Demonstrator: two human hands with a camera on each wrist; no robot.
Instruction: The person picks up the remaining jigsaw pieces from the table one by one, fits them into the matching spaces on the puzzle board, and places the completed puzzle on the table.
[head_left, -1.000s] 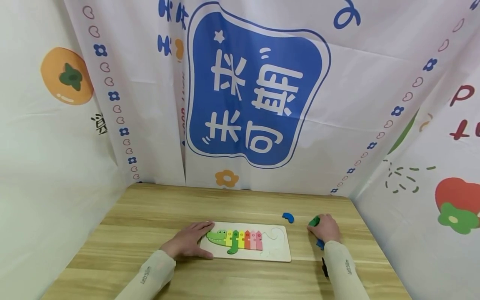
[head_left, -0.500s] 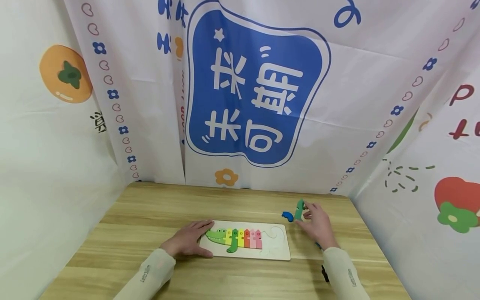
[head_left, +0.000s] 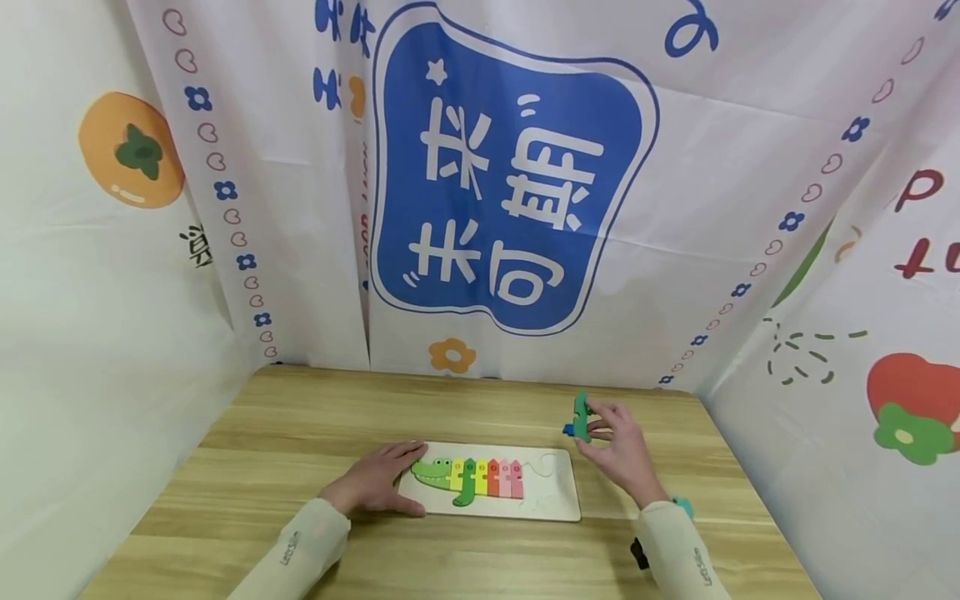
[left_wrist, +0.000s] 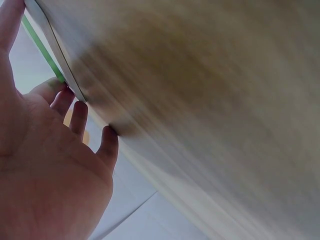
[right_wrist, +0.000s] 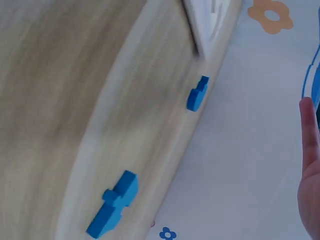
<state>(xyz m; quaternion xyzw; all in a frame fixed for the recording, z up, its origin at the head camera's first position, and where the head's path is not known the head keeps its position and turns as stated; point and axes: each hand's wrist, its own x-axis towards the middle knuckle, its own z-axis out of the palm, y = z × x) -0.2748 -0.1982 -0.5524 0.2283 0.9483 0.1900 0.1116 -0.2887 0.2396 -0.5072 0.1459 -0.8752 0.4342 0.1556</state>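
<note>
A white puzzle board [head_left: 551,508] carries a wooden crocodile with a green head [head_left: 431,473], yellow, green, red and pink body pieces [head_left: 495,479], and a bare outlined tail area at right. My left hand [head_left: 378,481] rests on the board's left end, thumb at the near edge, fingers at the far edge. Its relaxed fingers touch the board and table in the left wrist view. My right hand [head_left: 622,454] pinches a green puzzle piece [head_left: 581,415] upright between thumb and fingers, beyond the board's right corner. One blue piece [right_wrist: 198,94] lies on the table behind it, partly hidden in the head view.
Another blue piece [right_wrist: 114,204] lies on the wooden table [head_left: 487,558]; my right hand or arm hides it in the head view. A black object [head_left: 639,553] shows beside the right sleeve. Printed white cloth [head_left: 315,317] surrounds the table's back and sides.
My right hand has lifted the green piece from the table's right side and carried it leftward, in front of the blue piece. My left hand and the board stay put.
</note>
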